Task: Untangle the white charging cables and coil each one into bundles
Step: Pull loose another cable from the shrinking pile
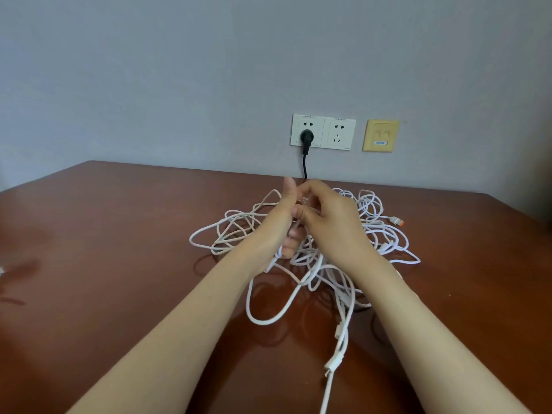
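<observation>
Head view, one entry per item.

- White charging cables: one loose tangle on the table, middle to right. Loops spill outward, and no bundle is coiled yet.
- Orange-tipped plug: lies free at the tangle's right edge.
- White connector: trails on a strand toward the near edge.
- Left hand: raised over the heap, thumb up, fingers curled round lifted strands, probably to anchor them.
- Right hand: touches the left, thumb and fingers pinched on a strand, likely picking out one cable to trace. The exact grip is partly hidden.
- Wall sockets: behind the table, with a black plug inserted.
- Yellow data plate: beside the sockets.
</observation>
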A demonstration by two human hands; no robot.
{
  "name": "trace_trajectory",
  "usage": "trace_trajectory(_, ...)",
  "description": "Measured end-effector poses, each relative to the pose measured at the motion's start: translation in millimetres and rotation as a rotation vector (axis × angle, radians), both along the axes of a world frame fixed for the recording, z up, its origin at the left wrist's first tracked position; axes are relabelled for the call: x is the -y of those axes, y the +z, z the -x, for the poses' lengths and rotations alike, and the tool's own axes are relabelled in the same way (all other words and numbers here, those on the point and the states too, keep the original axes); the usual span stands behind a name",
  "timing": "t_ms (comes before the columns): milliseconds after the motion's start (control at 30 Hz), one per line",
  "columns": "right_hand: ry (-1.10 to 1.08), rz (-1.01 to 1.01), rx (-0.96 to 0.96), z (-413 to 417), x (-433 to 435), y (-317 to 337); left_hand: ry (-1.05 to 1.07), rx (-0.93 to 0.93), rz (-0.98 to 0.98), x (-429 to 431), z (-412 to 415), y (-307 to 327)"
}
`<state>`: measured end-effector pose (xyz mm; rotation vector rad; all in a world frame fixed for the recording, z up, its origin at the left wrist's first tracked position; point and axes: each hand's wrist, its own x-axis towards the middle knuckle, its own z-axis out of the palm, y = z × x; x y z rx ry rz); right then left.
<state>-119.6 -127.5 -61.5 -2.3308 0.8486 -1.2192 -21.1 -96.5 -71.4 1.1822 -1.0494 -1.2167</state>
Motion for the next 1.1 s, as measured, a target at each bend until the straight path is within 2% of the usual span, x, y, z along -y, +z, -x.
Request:
trace_trajectory(133,-0.117,0.021,0.004,-0.2,3.0,-2.4,-0.075,0.166,0.003,-3.0,-2.6,-2.0)
trace_trajectory(267,-0.136,-0.025,0.016,3.6,6.5,-1.7,-0.244,0.287,-0.023,-4.8,-13.0,-1.2)
trace_trajectory(433,-0.156,-0.066,-0.015,4.0,12.0,-4.4,-0.338,0.270,0.041,-3.9,-20.8,-4.5)
trace_trajectory(533,-0.013,-0.267,-0.039,4.4,16.0,-6.1,-0.321,0.258,0.055,-3.2,-20.6,-4.9)
trace_trajectory(633,0.149,-0.580,0.189,7.4,17.1,-3.5,-0.254,0.233,0.038,-2.6,-21.2,-6.9)
trace_trajectory(700,0.177,-0.648,0.253,9.0,18.5,-2.8,-0.195,0.215,0.039,-1.3,-22.3,-8.5)
trace_trajectory(933,0.229,-0.707,0.123,7.0,12.6,2.2,-0.034,0.160,0.125,2.7,-18.0,-7.9)
trace_trajectory(1100,0.229,-0.695,0.043,5.8,9.3,6.9,0.215,-0.046,0.127,8.7,-31.3,-1.3)
